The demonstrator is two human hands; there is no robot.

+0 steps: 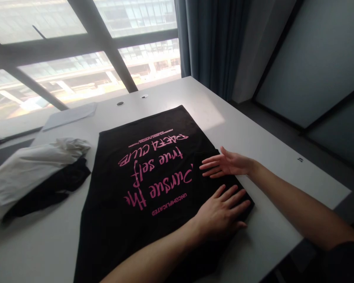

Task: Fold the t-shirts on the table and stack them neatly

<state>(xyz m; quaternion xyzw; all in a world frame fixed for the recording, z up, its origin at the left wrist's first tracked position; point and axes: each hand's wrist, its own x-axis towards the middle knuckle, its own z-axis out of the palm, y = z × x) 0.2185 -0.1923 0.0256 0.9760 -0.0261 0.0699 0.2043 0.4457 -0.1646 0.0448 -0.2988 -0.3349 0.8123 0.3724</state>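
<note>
A black T-shirt with pink lettering lies spread on the white table, its print upside down from where I look. On its right side, a piece that looks like the sleeve is folded inward over the print's edge. My left hand rests palm down on the shirt's right part near that fold, fingers spread. Just beyond it, my right hand hovers over or lightly touches the folded edge, fingers stretched out and thumb up. Neither hand grasps the cloth. The shirt's near end runs out of view at the bottom.
Left of the shirt, a crumpled white and black garment pile lies on the table. Farther back are some flat white sheets and two round cable holes. Windows stand behind, with a blue-grey curtain at the far corner.
</note>
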